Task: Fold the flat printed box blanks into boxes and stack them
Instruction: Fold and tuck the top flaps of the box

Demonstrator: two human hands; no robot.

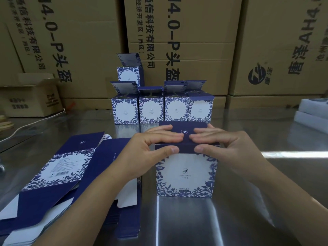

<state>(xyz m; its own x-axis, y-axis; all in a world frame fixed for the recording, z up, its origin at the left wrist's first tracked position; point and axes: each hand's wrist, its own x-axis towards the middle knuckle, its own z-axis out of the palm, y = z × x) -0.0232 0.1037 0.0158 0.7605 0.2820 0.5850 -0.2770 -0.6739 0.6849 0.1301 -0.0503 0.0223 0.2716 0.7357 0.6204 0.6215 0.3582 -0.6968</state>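
Observation:
A blue-and-white floral box (186, 173) stands upright on the steel table in front of me. My left hand (149, 150) and my right hand (223, 148) lie on its dark blue top flap, fingers flat across the lid and thumbs against the front edge. A pile of flat printed blanks (58, 167) lies at the left, fanned out. Behind the box stands a row of several folded boxes (161, 109) with their top flaps up. One more folded box (128, 73) sits on top of the row at its left end.
Large brown cartons (186, 41) form a wall along the back of the table. A smaller open carton (32, 96) sits at the back left. White flat packs (312, 112) lie at the right edge. The shiny steel tabletop (257, 201) reflects light.

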